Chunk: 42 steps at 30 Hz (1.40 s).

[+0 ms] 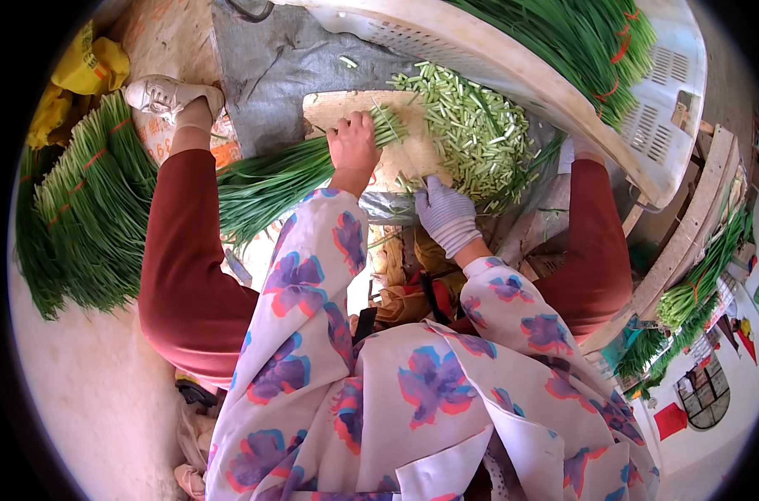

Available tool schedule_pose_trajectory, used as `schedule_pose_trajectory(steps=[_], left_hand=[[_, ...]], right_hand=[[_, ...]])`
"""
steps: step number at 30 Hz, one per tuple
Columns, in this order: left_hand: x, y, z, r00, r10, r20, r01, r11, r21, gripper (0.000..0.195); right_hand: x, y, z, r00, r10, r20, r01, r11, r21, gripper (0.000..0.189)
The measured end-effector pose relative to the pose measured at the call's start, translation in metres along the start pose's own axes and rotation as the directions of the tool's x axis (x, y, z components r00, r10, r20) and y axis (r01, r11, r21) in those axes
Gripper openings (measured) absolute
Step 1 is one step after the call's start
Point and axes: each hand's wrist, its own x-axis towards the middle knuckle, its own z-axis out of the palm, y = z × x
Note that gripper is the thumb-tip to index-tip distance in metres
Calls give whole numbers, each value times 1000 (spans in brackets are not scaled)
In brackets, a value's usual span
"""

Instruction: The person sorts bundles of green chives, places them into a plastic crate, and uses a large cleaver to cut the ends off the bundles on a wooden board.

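Note:
My bare left hand [355, 145] presses a bundle of long green chives [285, 181] down on a wooden cutting board [329, 106]. The pale stem ends point right and lie under a thin knife blade [399, 139]. My right hand [447, 211], in a striped grey glove, is closed around the knife's handle at the board's near right edge; the handle itself is mostly hidden. Right of the blade, a heap of short cut stem pieces [479, 131] covers part of the board and spills past it. Some longer green leaves lie among them.
A white plastic crate [661, 94] holding tied chives [567, 44] stands at the far right. More tied bundles [97, 206] lie left of my leg, near a yellow bag [91, 62]. Grey sheeting [279, 69] lies beneath the board. A wooden frame [674, 244] is at right.

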Motion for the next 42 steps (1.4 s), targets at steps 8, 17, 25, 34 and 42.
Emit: schedule_pose_trajectory(steps=[8, 17, 25, 34, 42], left_hand=[[1, 1, -5, 1000, 8, 14, -8, 1000, 9, 60], [2, -2, 0, 998, 48, 47, -50, 998, 40, 52], [5, -3, -5, 984, 61, 167, -69, 997, 43, 61], [7, 1, -5, 980, 73, 188, -88, 994, 71, 62], [19, 7, -3, 990, 88, 110, -97, 992, 79, 53]], right_hand=[[13, 0, -4, 979, 126, 163, -127, 992, -1, 28], [36, -17, -17, 887, 287, 363, -305, 952, -6, 32], [56, -23, -6, 885, 220, 411, -245, 970, 9, 31], [82, -4, 40, 873, 92, 480, -132, 990, 50, 30], [113, -11, 28, 941, 157, 299, -216, 960, 177, 25]])
